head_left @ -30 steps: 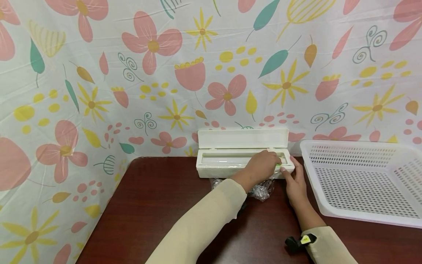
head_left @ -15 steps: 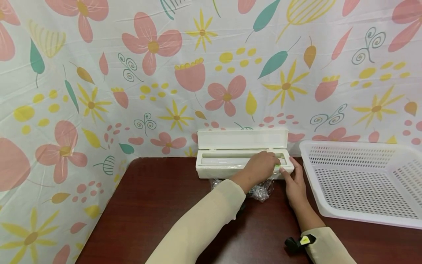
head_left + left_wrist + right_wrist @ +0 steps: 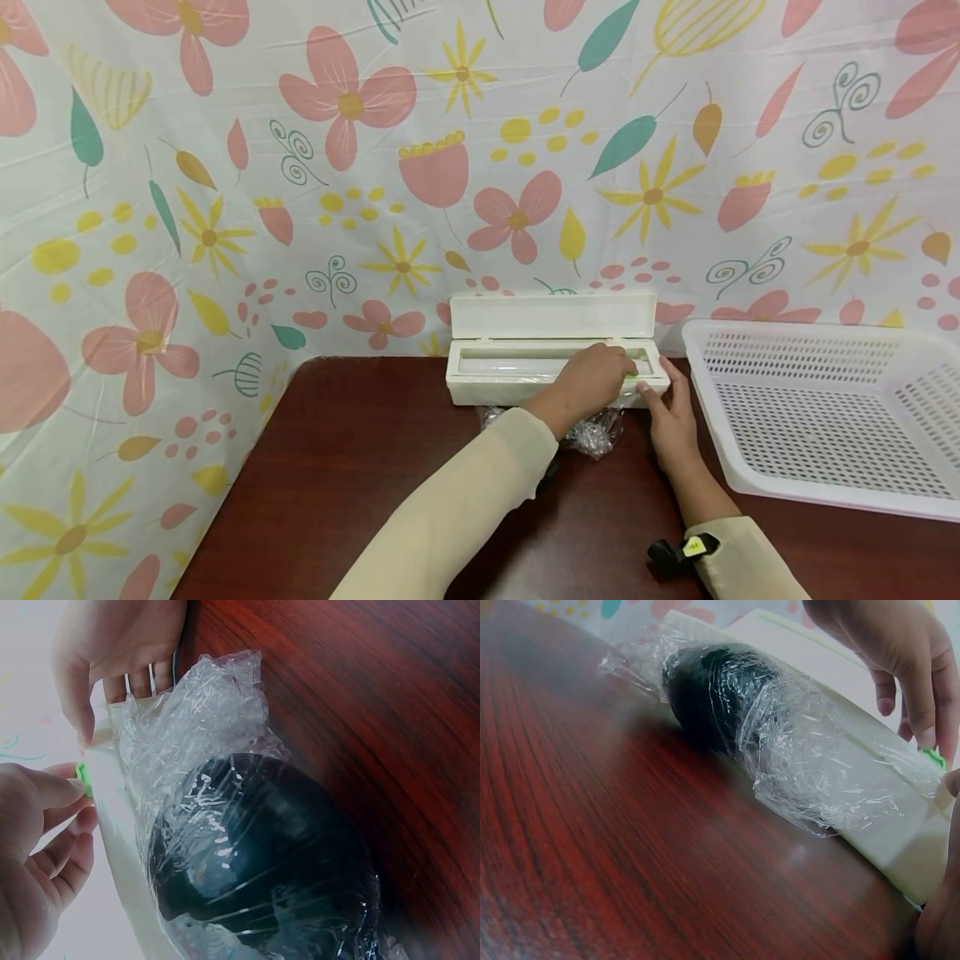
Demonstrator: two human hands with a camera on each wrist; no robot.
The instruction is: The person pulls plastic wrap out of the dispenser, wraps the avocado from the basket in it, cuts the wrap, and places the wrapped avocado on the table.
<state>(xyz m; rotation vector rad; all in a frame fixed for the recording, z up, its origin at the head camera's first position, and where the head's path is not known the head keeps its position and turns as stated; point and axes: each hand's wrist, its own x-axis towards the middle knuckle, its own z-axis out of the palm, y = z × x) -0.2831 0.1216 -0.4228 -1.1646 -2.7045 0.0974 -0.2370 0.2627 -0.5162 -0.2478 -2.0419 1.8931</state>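
Observation:
A long white box [image 3: 480, 390] stands with its lid [image 3: 553, 317] raised, a roll of clear film [image 3: 510, 365] inside. My left hand [image 3: 592, 379] reaches across to the box's right part and pinches a small green piece [image 3: 85, 778] at the front edge. My right hand [image 3: 675, 425] grips the box's right end, thumb at the front and fingers behind. Against the box front lies a dark, rounded object [image 3: 262, 855] wrapped in crumpled clear film [image 3: 802, 757]; in the head view my left forearm mostly hides it.
A white perforated basket [image 3: 738, 458] stands on the dark red-brown table [image 3: 360, 433], just right of the box and my right hand. Behind the table hangs a floral sheet [image 3: 525, 108], close to the raised lid.

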